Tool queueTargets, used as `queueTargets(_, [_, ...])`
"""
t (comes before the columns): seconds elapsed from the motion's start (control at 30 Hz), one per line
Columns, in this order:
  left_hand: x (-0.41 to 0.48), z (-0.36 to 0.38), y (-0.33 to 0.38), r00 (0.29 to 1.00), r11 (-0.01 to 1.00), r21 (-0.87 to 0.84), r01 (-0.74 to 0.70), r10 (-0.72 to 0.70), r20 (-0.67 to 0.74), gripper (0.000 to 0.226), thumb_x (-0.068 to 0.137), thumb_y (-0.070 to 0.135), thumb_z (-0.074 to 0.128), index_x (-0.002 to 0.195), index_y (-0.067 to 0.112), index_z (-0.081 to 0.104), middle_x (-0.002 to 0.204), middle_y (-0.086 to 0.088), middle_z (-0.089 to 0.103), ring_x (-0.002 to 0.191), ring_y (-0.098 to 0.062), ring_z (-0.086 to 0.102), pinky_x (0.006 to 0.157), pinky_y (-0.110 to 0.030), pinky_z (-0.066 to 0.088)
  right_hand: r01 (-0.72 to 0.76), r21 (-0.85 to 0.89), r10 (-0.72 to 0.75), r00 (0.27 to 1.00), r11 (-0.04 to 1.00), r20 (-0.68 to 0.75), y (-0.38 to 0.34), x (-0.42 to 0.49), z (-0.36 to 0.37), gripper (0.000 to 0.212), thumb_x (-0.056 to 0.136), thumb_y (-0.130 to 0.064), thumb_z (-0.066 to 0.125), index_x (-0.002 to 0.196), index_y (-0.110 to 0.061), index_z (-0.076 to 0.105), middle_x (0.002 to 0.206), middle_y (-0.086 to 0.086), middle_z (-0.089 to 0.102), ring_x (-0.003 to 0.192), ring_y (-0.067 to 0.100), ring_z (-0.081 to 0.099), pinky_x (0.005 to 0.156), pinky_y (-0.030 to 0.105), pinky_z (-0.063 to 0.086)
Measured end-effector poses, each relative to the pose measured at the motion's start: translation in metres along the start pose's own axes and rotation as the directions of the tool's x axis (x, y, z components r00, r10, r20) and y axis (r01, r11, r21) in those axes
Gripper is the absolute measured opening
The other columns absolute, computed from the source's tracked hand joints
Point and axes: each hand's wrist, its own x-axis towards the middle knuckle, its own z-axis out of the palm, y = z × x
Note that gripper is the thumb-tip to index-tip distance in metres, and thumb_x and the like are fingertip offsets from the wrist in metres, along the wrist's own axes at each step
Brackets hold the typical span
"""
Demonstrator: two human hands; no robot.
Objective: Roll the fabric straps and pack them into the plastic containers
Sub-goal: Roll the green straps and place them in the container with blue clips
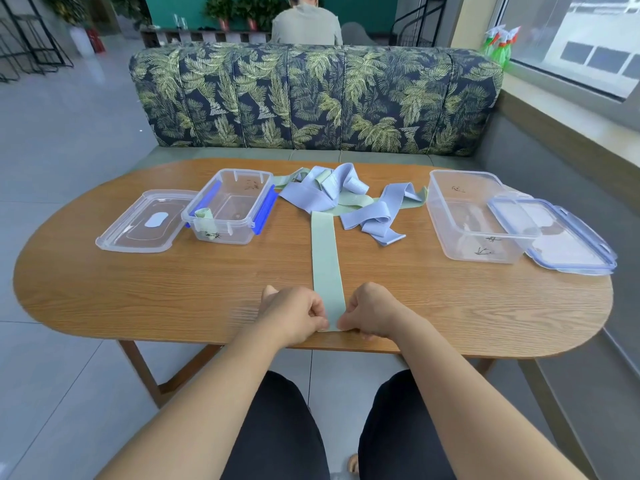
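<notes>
A light green strap (325, 258) lies flat and straight down the middle of the wooden table (138, 292), running from a tangled pile to the near edge. My left hand (294, 311) pinches its near end at the left corner. My right hand (370, 311) pinches the right corner. The pile of lavender and green straps (346, 195) sits at the far middle. A clear container with blue clips (230, 206) at the left holds one rolled green strap (203, 213). A larger clear container (474, 216) stands at the right with no straps inside.
A clear lid (145, 221) lies left of the blue-clip container. Another lid (554, 233) leans against the right container. A leaf-print sofa (311, 98) stands behind the table, and a person sits beyond it. A window ledge runs along the right.
</notes>
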Motion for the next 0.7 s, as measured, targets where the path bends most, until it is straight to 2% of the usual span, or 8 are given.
queueTargets(0.1, [-0.003,0.003,0.0,0.984,0.985,0.05,-0.168,0.17,-0.053,0.012,0.09,0.036,0.063,0.083,0.028,0.067,0.087,0.014,0.062,0.093,-0.013,0.041,0.086,-0.028,0.032,-0.009,-0.014,0.009,1.0,1.0,0.002,0.0,-0.001,-0.001,0.018,0.078,-0.015,0.069,0.069,-0.011,0.054,0.049,0.001,0.057,0.042,0.013,0.046,0.045,0.017,0.04])
queueTargets(0.2, [-0.005,0.005,-0.003,0.925,0.921,0.162,-0.354,0.37,-0.084,0.012,0.093,0.03,0.058,0.087,0.025,0.067,0.091,0.009,0.064,0.094,-0.01,0.05,0.093,-0.032,0.029,-0.021,-0.012,0.021,0.999,1.0,0.035,0.0,0.0,-0.003,0.021,0.08,-0.016,0.068,0.067,-0.011,0.052,0.058,0.007,0.062,0.049,0.015,0.05,0.057,0.023,0.047])
queueTargets(0.27, [-0.006,0.006,-0.006,0.889,0.876,0.227,-0.426,0.452,-0.074,0.015,0.096,0.028,0.054,0.089,0.023,0.067,0.09,0.008,0.064,0.093,-0.011,0.052,0.088,-0.029,0.028,-0.044,0.001,0.044,0.997,0.999,0.06,0.001,0.002,-0.004,0.022,0.081,-0.016,0.069,0.068,-0.011,0.052,0.059,0.009,0.063,0.051,0.017,0.053,0.061,0.025,0.05])
queueTargets(0.37, [-0.003,0.008,-0.012,0.828,0.8,0.307,-0.515,0.557,-0.061,0.016,0.095,0.03,0.055,0.09,0.023,0.069,0.087,0.007,0.065,0.091,-0.013,0.055,0.079,-0.029,0.026,-0.055,-0.001,0.054,0.995,0.999,0.083,0.0,0.004,-0.007,0.024,0.081,-0.017,0.072,0.069,-0.011,0.053,0.055,0.008,0.061,0.051,0.019,0.053,0.056,0.025,0.046])
queueTargets(0.5, [-0.001,0.008,-0.011,0.853,0.832,0.263,-0.488,0.519,-0.059,0.015,0.093,0.035,0.058,0.09,0.024,0.068,0.09,0.009,0.064,0.094,-0.008,0.051,0.089,-0.028,0.027,0.014,0.044,-0.015,0.999,0.999,0.032,0.009,0.004,-0.003,0.028,0.078,-0.019,0.074,0.064,-0.014,0.051,0.047,0.001,0.056,0.043,0.014,0.049,0.052,0.025,0.041])
queueTargets(0.6, [-0.001,0.01,-0.01,0.872,0.862,0.225,-0.454,0.482,-0.086,0.014,0.093,0.033,0.059,0.086,0.024,0.067,0.088,0.009,0.062,0.092,-0.008,0.051,0.092,-0.029,0.025,0.128,0.225,-0.101,0.987,0.966,-0.128,0.027,0.0,0.01,0.023,0.076,-0.019,0.074,0.062,-0.02,0.056,0.047,-0.009,0.053,0.046,0.014,0.047,0.056,0.03,0.042])
queueTargets(0.67, [-0.002,0.011,-0.012,0.882,0.872,0.22,-0.437,0.463,-0.084,0.014,0.093,0.034,0.059,0.089,0.024,0.068,0.089,0.01,0.063,0.092,-0.006,0.049,0.093,-0.029,0.023,0.227,0.336,-0.144,0.956,0.914,-0.255,0.037,-0.006,0.02,0.015,0.076,-0.017,0.074,0.066,-0.022,0.064,0.056,-0.01,0.056,0.053,0.01,0.049,0.06,0.034,0.044])
queueTargets(0.7, [-0.002,0.011,-0.012,0.886,0.876,0.215,-0.432,0.457,-0.083,0.014,0.093,0.034,0.059,0.09,0.024,0.069,0.09,0.01,0.063,0.09,-0.005,0.047,0.093,-0.029,0.022,0.274,0.337,-0.172,0.937,0.901,-0.304,0.04,-0.009,0.024,0.013,0.076,-0.016,0.075,0.068,-0.024,0.067,0.063,-0.01,0.059,0.057,0.008,0.05,0.063,0.034,0.046])
